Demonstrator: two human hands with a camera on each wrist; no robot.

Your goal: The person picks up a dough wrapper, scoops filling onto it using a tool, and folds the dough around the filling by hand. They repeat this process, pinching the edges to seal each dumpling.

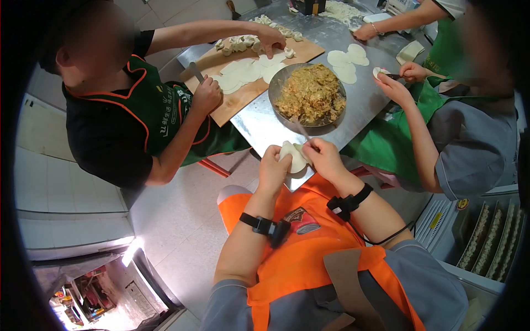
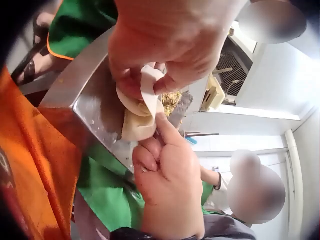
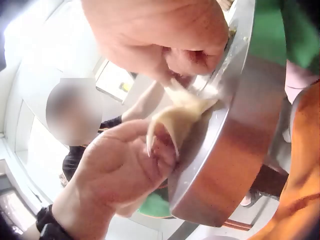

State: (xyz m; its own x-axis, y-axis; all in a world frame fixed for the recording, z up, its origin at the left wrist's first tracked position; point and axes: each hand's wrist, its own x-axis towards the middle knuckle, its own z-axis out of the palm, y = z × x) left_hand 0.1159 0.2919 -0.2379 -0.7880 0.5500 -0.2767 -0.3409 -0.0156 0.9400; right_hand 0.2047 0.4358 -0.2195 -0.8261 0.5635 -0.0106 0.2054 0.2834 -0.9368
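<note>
Near the front corner of the metal table, my left hand (image 1: pixel 273 170) holds a thin round dumpling wrapper (image 1: pixel 295 160) between thumb and fingers. In the left wrist view the wrapper (image 2: pixel 145 102) is folded over, with a little filling showing inside. My right hand (image 1: pixel 327 159) pinches the wrapper's other side, its thumb right at the edge. A flat metal filling spatula (image 1: pixel 302 131) sticks out from the right hand's curled fingers towards the bowl. Just beyond stands a wide metal bowl (image 1: pixel 274 102) heaped with chopped filling (image 1: pixel 312 92).
A wooden board (image 1: pixel 229 110) at the left carries wrappers (image 1: pixel 243 74) and finished dumplings (image 1: pixel 243 43); a person there reaches over it. More wrappers (image 1: pixel 346 63) lie right of the bowl. Two people work on the right. Trays of dumplings (image 1: pixel 491 240) stand in a freezer, lower right.
</note>
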